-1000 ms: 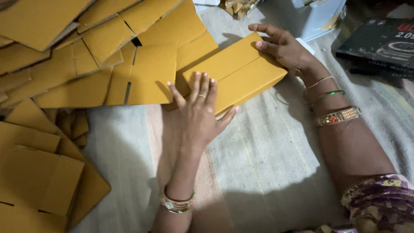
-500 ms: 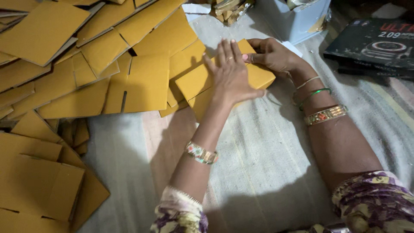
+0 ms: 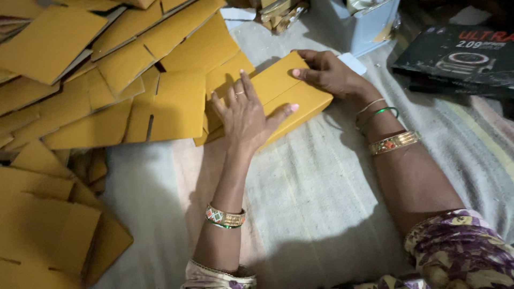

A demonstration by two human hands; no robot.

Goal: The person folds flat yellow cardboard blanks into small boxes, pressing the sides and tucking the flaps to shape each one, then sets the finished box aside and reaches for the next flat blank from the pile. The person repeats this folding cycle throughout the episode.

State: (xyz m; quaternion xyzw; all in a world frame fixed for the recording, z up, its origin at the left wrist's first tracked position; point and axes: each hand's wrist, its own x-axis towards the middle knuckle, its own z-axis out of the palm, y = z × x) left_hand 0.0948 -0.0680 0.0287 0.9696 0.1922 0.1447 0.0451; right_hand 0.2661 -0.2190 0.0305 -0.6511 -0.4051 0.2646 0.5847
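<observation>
A flat yellow cardboard piece (image 3: 292, 93) lies folded on a pale cloth (image 3: 321, 203). My left hand (image 3: 246, 115) presses flat on its near left part, fingers spread. My right hand (image 3: 329, 72) rests on its far right end, fingertips on the top face. Both wrists wear bangles. A large heap of similar flat yellow cardboard cutouts (image 3: 107, 80) lies just left of the piece, touching it.
More yellow cutouts (image 3: 48, 225) are stacked at the lower left. A pale blue box (image 3: 367, 24) stands at the top, with small gold-coloured items (image 3: 278, 13) beside it. Black printed boxes (image 3: 460, 59) lie at the upper right.
My left hand slid back toward me from the far end of the cardboard piece to its near left part. My right hand stayed on the far right end.
</observation>
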